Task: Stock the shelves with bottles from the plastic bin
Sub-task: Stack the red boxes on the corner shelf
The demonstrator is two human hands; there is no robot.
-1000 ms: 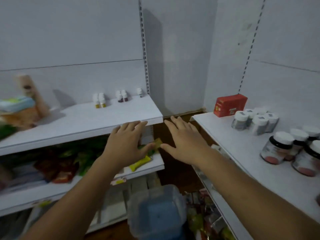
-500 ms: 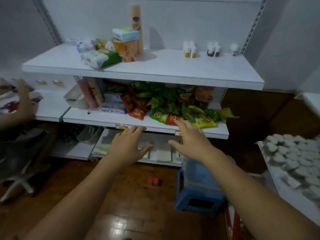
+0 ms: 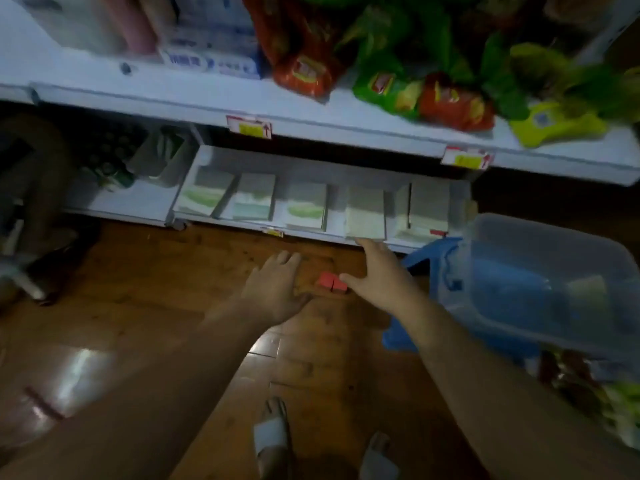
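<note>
Plastic bin (image 3: 554,271) just right of empty, spread right hand (image 3: 381,275).

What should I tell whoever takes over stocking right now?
Left hand open and empty, held out over the wood floor.
Right hand open and empty, beside the plastic bin.
The bin sits on a blue stool at the right, below the snack shelf.
No bottle is held, and none can be made out in the bin.
Left to do: reach into the bin, take bottles, shelve them.
</note>
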